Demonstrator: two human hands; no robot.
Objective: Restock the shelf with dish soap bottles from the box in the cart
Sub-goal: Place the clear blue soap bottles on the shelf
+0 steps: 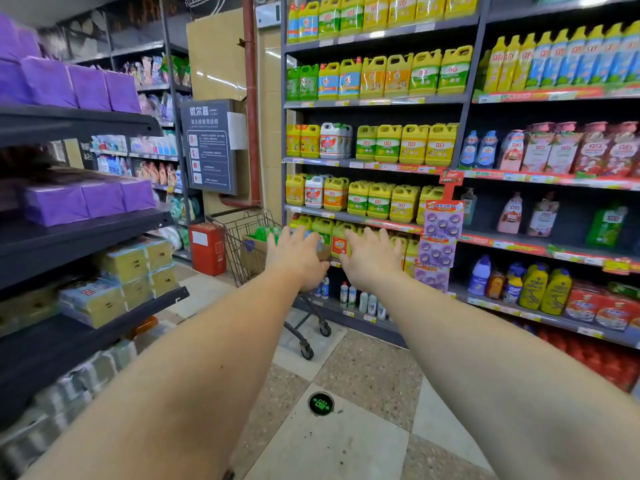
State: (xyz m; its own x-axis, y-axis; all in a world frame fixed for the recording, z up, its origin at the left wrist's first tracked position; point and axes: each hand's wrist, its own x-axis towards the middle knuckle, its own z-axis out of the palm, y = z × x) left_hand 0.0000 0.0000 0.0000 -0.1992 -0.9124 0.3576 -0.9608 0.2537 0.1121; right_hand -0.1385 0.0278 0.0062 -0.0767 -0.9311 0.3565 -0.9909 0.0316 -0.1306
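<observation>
Head view shows left hand (297,252) and right hand (369,258) outstretched, each grip wide and empty. Green-capped dish soap bottles (265,234) sit in the cardboard box (252,254) inside the cart (239,244), at the shelf's (346,218) left end. Best to step closer and take one bottle by its body.

wall sign (209,147): header "优尔喜", below it "灭火栓使用说明", smaller lines unreadable | yellow jugs (412,144): red brand mark "立白" on labels | floor marker (321,403): green glowing characters, too small to read | shelf price tags (391,167): illegible
</observation>
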